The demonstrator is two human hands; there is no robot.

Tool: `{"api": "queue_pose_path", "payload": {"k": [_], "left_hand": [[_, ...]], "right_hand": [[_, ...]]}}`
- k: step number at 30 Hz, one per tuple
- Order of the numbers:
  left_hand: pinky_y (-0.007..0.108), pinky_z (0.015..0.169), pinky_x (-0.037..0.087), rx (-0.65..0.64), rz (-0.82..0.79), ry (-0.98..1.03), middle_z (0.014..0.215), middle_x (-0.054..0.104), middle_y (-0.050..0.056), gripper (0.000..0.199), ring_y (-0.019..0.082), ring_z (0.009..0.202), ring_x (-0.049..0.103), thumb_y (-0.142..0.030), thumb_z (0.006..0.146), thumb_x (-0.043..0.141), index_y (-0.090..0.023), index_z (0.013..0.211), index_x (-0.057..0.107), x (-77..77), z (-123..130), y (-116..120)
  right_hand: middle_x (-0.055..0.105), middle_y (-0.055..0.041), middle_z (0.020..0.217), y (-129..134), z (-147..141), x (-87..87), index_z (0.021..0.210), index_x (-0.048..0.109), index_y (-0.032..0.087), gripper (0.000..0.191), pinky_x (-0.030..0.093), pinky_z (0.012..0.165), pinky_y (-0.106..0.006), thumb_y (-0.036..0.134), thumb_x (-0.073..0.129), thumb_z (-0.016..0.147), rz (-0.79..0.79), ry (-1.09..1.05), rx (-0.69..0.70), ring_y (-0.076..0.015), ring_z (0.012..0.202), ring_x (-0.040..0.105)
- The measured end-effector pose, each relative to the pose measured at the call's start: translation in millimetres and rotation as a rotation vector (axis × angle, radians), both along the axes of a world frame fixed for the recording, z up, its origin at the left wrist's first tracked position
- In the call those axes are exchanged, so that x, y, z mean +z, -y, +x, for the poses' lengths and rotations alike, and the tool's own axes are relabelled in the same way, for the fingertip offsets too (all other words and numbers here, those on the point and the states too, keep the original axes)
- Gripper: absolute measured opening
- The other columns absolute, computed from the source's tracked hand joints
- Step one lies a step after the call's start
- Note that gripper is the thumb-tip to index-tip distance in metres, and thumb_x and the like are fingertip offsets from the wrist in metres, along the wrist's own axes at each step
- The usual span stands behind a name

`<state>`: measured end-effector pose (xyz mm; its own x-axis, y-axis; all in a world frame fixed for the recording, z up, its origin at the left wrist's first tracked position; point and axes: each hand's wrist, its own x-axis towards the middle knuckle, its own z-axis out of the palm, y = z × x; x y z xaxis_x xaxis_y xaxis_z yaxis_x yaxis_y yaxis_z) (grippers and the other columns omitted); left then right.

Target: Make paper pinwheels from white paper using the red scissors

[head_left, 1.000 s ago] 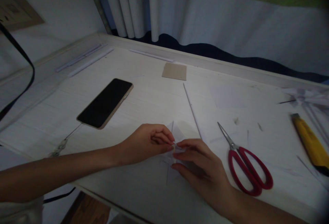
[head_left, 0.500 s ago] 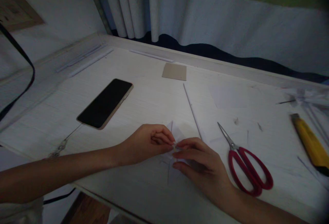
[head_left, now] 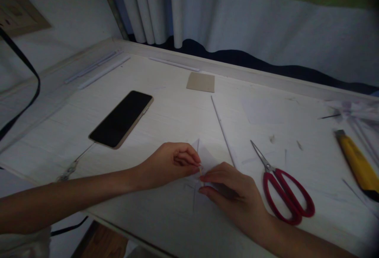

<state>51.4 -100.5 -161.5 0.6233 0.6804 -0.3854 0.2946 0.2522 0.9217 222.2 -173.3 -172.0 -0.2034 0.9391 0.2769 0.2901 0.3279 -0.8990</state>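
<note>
White paper, thin, lies on the table under and between the two hands; part hidden by the right hand's fingers. Small pale strip over it, between both sets of fingertips.

Left hand: thumb and forefinger closed in a pinch on the strip's upper end, other fingers curled. Right hand: part open, thumb and forefinger slightly apart at the strip's lower part; can't tell if it grips. Fingertips of the two hands close together. Thin dark line on the paper just below the fingertips, too fine to identify.

White rod beyond the right hand, near end just beside it. Scissors, red handles, to the right of the right hand, blades pointing away. Yellow cutter further right, blurred; white bundle beyond it, shape unclear. Faint sheet and small scraps past the scissors.

Black-screened phone beyond the left forearm, strap off its near corner. Beige card further back. Paper rolls in the far left corner, another roll along the back edge. Curtain behind, socket on the left wall, black cord below it.
</note>
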Motion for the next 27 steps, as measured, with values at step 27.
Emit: {"api": "queue_pose_path", "payload": {"k": [27], "left_hand": [[0.023, 0.064, 0.047, -0.001, 0.025, -0.007, 0.075, 0.066, 0.002, 0.012, 0.012, 0.071, 0.062, -0.022, 0.068, 0.061, -0.015, 0.076, 0.056, 2.6, 0.5, 3.4]], "right_hand": [[0.055, -0.0054, 0.097, -0.1, 2.0, -4.5, 0.091, 0.062, 0.019, 0.026, 0.047, 0.076, -0.027, 0.015, 0.068, 0.066, 0.013, 0.11, -0.007, -0.0159, 0.09, 0.054]]}}
